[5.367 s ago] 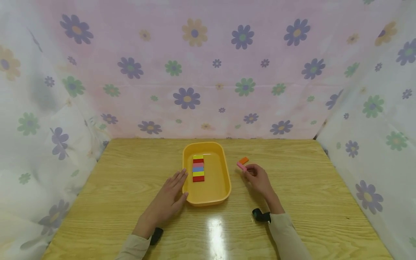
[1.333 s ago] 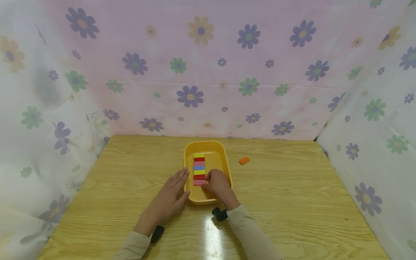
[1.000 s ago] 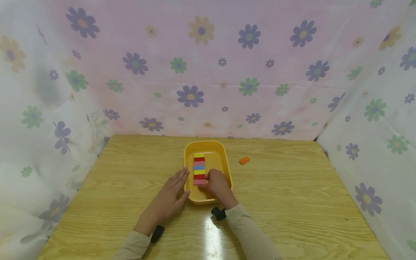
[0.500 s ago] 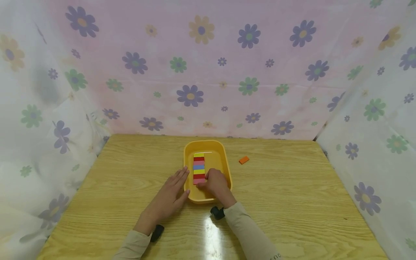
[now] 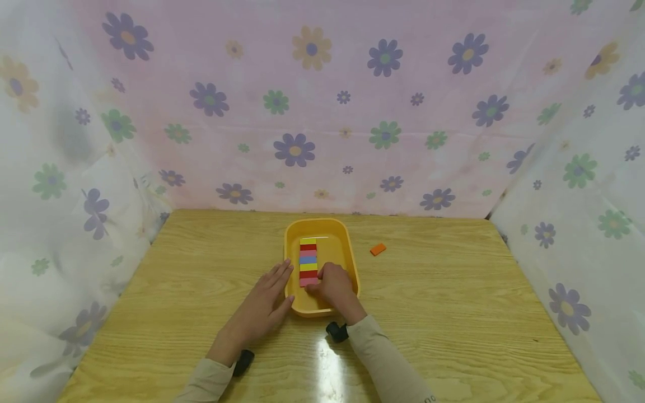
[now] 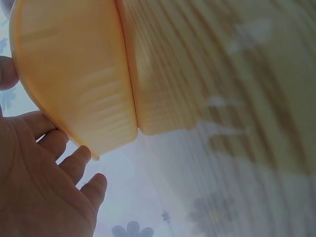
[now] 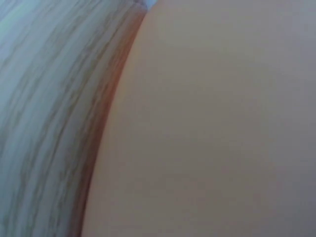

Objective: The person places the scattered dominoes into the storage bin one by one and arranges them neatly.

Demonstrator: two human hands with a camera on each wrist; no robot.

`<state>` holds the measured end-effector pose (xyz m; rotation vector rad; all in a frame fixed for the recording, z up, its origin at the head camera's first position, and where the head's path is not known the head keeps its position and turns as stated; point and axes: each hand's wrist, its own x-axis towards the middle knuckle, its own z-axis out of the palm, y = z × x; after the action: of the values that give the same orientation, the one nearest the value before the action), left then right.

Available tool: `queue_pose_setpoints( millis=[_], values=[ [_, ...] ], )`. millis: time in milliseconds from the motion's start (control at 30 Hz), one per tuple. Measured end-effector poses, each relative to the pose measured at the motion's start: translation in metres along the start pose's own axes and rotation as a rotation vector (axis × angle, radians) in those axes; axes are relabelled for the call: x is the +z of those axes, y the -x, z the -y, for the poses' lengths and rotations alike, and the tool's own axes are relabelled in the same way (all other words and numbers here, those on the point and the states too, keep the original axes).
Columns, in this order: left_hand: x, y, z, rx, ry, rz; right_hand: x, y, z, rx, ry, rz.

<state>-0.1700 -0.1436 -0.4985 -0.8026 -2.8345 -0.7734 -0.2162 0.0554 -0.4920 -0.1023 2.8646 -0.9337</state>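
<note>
In the head view, a yellow tray holds a row of flat coloured blocks along its left side, laid edge to edge in yellow, red, pink and blue. My right hand reaches into the tray. Its thumb and curled index finger hold the pink block at the near end of the row, partly covering it. My left hand, fingers extended, rests against the tray's left rim. The left wrist view has those fingertips along the tray's edge. The tray's outer wall fills most of the right wrist view.
One orange block lies on the wooden table, to the right of the tray. A flower-patterned curtain rises behind the table and along both sides.
My right hand has brought the pink block from beside the orange block into the tray, at the row's near end. The thumb has since slid slightly left. My left hand stays at the rim.
</note>
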Motion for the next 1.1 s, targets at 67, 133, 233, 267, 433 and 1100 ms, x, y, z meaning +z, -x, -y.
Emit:
queue_pose_setpoints(
  millis=[67,133,233,267,433,1100],
  values=[
    [0.000,0.000,0.000,-0.001,-0.004,0.001,-0.001,0.000,0.000,-0.005,-0.007,0.000],
    [0.000,0.000,0.000,0.001,-0.013,-0.001,-0.002,0.001,0.001,-0.005,-0.014,0.003],
    [0.000,-0.001,0.000,0.010,-0.034,-0.008,-0.003,0.001,0.001,-0.003,-0.022,0.012],
    [0.000,-0.001,0.000,0.013,-0.040,-0.010,-0.003,0.001,0.000,-0.002,-0.025,0.017],
    [-0.001,-0.001,-0.001,0.023,-0.081,-0.003,-0.009,0.004,-0.001,-0.037,-0.029,0.043],
    [-0.001,-0.002,0.000,0.058,-0.142,-0.003,-0.102,0.008,-0.075,-0.288,-0.355,-0.116]
  ],
)
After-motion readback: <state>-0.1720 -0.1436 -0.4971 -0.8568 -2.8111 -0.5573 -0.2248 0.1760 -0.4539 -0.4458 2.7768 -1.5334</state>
